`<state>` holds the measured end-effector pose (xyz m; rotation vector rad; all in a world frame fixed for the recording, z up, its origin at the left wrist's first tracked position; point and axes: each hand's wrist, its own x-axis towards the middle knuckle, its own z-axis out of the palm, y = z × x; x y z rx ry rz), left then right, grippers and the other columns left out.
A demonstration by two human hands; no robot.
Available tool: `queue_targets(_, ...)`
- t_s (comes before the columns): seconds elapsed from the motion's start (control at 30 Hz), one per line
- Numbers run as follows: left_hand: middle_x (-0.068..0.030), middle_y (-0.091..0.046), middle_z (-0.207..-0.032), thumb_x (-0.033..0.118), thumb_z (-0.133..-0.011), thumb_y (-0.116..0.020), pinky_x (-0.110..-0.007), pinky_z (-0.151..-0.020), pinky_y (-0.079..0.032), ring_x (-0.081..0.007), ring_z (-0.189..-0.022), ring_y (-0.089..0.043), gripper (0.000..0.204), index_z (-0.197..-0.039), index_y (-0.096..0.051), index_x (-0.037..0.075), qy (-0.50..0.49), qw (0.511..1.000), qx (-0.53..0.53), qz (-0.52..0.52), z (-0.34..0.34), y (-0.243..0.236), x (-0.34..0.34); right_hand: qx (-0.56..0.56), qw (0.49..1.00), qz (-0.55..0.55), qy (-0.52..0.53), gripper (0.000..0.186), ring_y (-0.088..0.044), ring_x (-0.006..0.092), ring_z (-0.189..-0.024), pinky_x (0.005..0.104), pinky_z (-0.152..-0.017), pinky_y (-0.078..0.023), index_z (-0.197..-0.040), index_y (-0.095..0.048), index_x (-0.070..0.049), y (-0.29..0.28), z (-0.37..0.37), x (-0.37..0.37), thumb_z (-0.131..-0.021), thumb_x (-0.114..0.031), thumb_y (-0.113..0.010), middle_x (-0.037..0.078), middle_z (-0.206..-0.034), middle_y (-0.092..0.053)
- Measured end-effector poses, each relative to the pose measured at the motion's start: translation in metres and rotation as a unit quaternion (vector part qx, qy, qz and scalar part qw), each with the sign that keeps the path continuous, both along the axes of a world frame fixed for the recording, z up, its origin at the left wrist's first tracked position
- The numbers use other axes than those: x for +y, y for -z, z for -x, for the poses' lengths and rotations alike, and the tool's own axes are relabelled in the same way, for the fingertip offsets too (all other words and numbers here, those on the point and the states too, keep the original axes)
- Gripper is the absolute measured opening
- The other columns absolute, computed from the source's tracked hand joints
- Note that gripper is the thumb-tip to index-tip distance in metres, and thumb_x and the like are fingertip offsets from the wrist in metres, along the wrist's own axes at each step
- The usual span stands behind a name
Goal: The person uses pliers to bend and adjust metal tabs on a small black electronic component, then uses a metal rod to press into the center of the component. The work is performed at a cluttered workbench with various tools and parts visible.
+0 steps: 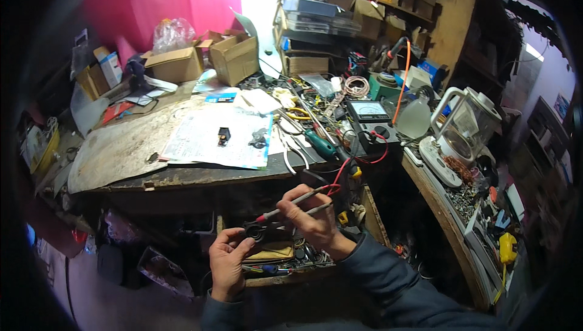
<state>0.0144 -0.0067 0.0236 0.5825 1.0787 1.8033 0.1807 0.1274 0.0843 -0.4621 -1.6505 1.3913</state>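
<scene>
Between the thumb and fingers of my left hand [228, 263] is a small round black part [255, 232] with a ring-shaped face. My right hand [313, 220] grips two multimeter probes [280, 211] like chopsticks, their tips pointing at the black part. Whether the tips touch it is too small to tell. Red test leads [346, 176] run from the probes to an analog multimeter [370, 112] on the bench. Below both hands an open drawer [276, 279] holds tools and small parts. A small black block-shaped component [224, 136] lies on a paper sheet [197, 152] at the bench.
Pliers [290, 152] and a green-handled tool [320, 144] lie near the bench edge. Cardboard boxes [234, 58] stand at the back, beside loaded shelves [331, 21]. On the right side bench are a clear jug [470, 128], a yellow tape measure [507, 248] and loose screws.
</scene>
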Motion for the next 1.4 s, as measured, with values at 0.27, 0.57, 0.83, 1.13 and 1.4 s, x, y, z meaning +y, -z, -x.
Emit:
queue_targets(0.27, -0.0002, -0.062, -0.088, -0.004, -0.093, -0.071, -0.017, -0.054, -0.036, -0.0013, -0.060, -0.047, 0.029, -0.120, -0.061, 0.001, -0.057, 0.998, -0.024, -0.017, -0.003, -0.007, 0.003, -0.439, 0.866, -0.241, -0.007, 0.041, -0.067, 0.0469, -0.081, 0.0511, -0.069, -0.053, -0.091, -0.068, -0.004, -0.001, -0.021, 0.051, -0.095, -0.044, -0.063, 0.026, -0.080, -0.067)
queue_targets(0.57, -0.0121, -0.071, -0.113, -0.005, -0.097, -0.066, -0.035, -0.091, -0.062, -0.0205, -0.102, -0.072, 0.028, -0.124, -0.060, 0.000, -0.039, 0.991, -0.075, -0.103, 0.001, 0.013, 0.008, -0.708, 0.664, -0.237, -0.028, 0.051, -0.071, 0.0404, -0.093, 0.0482, -0.076, -0.056, -0.096, -0.076, -0.005, -0.013, -0.049, 0.047, -0.079, -0.053, -0.080, 0.021, -0.091, -0.073)
queue_targets(0.83, -0.0126, -0.071, -0.122, -0.005, -0.098, -0.064, -0.036, -0.093, -0.062, -0.0203, -0.109, -0.071, 0.028, -0.125, -0.062, 0.003, -0.014, 0.993, -0.042, -0.112, 0.003, 0.012, 0.003, -0.257, 0.933, -0.216, -0.133, 0.027, -0.067, 0.0148, -0.074, 0.0294, -0.067, -0.052, -0.102, -0.071, 0.002, -0.041, 0.004, 0.013, -0.090, -0.020, -0.082, 0.010, -0.084, -0.072)
queue_targets(1.13, -0.0149, -0.068, -0.130, -0.017, -0.094, -0.054, -0.035, -0.105, -0.054, -0.0202, -0.118, -0.066, 0.041, -0.129, -0.065, 0.000, -0.068, 0.989, -0.008, -0.130, 0.004, 0.017, 0.007, -0.220, 0.919, -0.282, -0.164, 0.030, -0.070, 0.0183, -0.080, 0.0304, -0.069, -0.055, -0.101, -0.071, -0.002, -0.019, 0.034, 0.022, -0.087, -0.025, -0.085, 0.010, -0.088, -0.072)
queue_targets(1.4, -0.0216, -0.054, -0.147, -0.018, -0.088, -0.066, -0.038, -0.109, -0.052, -0.0252, -0.129, -0.060, 0.073, -0.153, -0.035, -0.002, -0.053, 0.990, -0.068, -0.113, 0.000, -0.003, -0.002, -0.125, 0.960, -0.222, -0.119, 0.030, -0.071, 0.0139, -0.079, 0.0279, -0.070, -0.057, -0.104, -0.069, 0.000, 0.009, 0.045, 0.006, -0.084, -0.012, -0.087, 0.009, -0.090, -0.070)
